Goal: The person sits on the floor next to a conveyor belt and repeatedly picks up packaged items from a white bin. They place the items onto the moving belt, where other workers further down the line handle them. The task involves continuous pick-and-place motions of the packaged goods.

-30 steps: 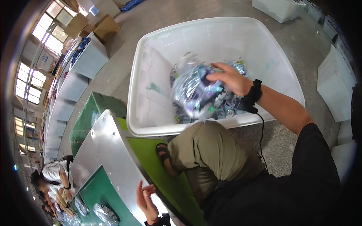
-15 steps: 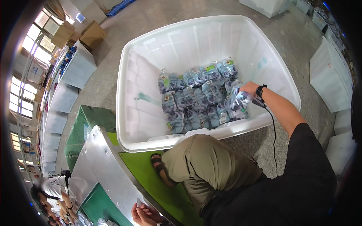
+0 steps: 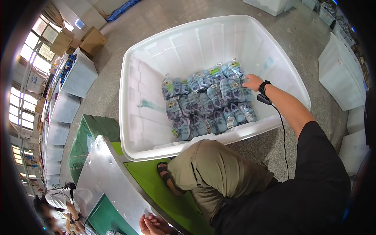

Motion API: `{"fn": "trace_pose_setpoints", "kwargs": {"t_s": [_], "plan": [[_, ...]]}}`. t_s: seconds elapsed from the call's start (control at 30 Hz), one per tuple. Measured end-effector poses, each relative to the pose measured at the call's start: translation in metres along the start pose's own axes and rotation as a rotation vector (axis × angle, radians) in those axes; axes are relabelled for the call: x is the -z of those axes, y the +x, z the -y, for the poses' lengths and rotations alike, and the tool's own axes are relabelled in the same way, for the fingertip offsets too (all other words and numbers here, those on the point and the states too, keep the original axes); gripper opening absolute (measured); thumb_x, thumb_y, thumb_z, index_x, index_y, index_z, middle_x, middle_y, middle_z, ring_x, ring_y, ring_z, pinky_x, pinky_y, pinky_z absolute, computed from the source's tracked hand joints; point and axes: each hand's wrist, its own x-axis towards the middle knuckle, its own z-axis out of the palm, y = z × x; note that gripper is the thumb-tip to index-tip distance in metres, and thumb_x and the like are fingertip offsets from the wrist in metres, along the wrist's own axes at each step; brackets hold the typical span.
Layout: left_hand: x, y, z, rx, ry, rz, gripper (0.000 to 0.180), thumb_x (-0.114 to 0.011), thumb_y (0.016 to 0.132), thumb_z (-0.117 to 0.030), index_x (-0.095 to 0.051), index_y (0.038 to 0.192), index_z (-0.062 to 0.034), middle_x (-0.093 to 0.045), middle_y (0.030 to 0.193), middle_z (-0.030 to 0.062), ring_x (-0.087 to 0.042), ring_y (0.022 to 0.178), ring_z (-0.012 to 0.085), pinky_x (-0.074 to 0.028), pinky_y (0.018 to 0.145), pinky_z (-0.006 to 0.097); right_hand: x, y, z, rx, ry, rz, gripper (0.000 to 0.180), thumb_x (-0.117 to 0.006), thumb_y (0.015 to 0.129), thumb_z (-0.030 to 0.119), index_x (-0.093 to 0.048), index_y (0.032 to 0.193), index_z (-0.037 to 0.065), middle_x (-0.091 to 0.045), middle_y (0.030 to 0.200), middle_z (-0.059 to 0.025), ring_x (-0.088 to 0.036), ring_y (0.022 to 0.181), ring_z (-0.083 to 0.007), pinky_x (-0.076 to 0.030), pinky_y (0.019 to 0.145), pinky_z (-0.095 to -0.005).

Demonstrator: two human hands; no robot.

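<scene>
My right hand [image 3: 253, 83] reaches into a large white plastic tub [image 3: 131, 117]. Its fingers are bent together at the right edge of a clear-bagged pair of blue-grey shoes [image 3: 231, 90], seemingly pinching the bag. That pair lies at the right of the middle row. More bagged shoes [image 3: 194, 102] fill the tub's floor in rows, some with small white tags. My left hand [image 3: 153, 225] is low in view, by the edge of a metal-topped table [image 3: 105, 164]. Its fingers are curled together near a pale bit too small to name.
A green cloth-covered box [image 3: 96, 127] stands left of the tub. White bins [image 3: 80, 74] line the left side, and others [image 3: 338, 72] stand at the right. Cardboard boxes [image 3: 92, 41] lie farther back. A co-worker [image 3: 60, 201] sits at lower left. A black cable [image 3: 285, 145] hangs from my right wrist.
My right hand has moved slightly left and up. The bagged pair of shoes that was raised and tilted in it now lies flat among the others. My left hand has barely shifted.
</scene>
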Motion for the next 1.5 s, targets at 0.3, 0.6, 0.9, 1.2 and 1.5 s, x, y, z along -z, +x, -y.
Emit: {"fn": "trace_pose_setpoints", "kwargs": {"t_s": [0.3,0.6,0.9,1.2,1.5], "plan": [[0.0,-0.005,-0.003,0.04,-0.027,0.0,0.019,-0.049,0.108,-0.012,-0.057,0.119,0.0009,-0.069,0.091,0.0113,-0.064,0.071,0.0177,-0.054,0.062,0.03,-0.01,-0.018,0.007,0.15,0.113,0.12,0.065,-0.072,0.092,0.037,-0.053,0.141,-0.001,-0.071,0.107,-0.0161,-0.07,0.076,-0.0216,-0.058,0.062,-0.0343],[0.003,0.012,0.0,0.031,-0.279,0.14,0.028,-0.055,0.107,-0.011,-0.057,0.129,0.0058,-0.068,0.096,0.0116,-0.059,0.073,0.0125,-0.052,0.065,0.026,-0.052,-0.053,0.02,0.419,0.492,0.59,0.025,-0.062,0.101,0.022,-0.064,0.118,0.004,-0.065,0.076,-0.0027,-0.063,0.06,-0.0124,-0.052,0.052,-0.0282],[0.131,0.033,0.019,-0.201,0.044,-0.489,0.029,-0.062,0.101,-0.01,-0.065,0.127,0.0016,-0.071,0.114,0.0093,-0.067,0.104,0.0156,-0.054,0.088,0.029,-0.065,-0.052,0.005,0.185,0.389,0.475,0.042,-0.058,0.101,0.031,-0.054,0.137,0.009,-0.065,0.09,-0.0047,-0.066,0.072,-0.0163,-0.054,0.057,-0.0296],[0.347,0.063,0.095,-0.023,0.758,-1.018,0.061,-0.071,0.091,-0.034,-0.059,0.138,0.0031,-0.065,0.132,0.0241,-0.058,0.126,0.0432,-0.041,0.111,0.048,-0.063,-0.05,0.012,0.124,0.362,0.405,0.041,-0.057,0.101,0.031,-0.053,0.137,0.011,-0.064,0.089,-0.004,-0.065,0.067,-0.0163,-0.054,0.053,-0.0297],[0.314,0.054,0.088,0.335,-0.185,-0.558,0.069,-0.081,0.088,-0.03,-0.049,0.138,0.0053,-0.058,0.076,0.0024,-0.054,0.056,0.0118,-0.046,0.046,0.028,-0.068,-0.041,0.01,0.155,0.399,0.445,0.04,-0.057,0.101,0.029,-0.053,0.137,0.011,-0.065,0.088,-0.0036,-0.065,0.066,-0.0156,-0.053,0.052,-0.0286]]}}
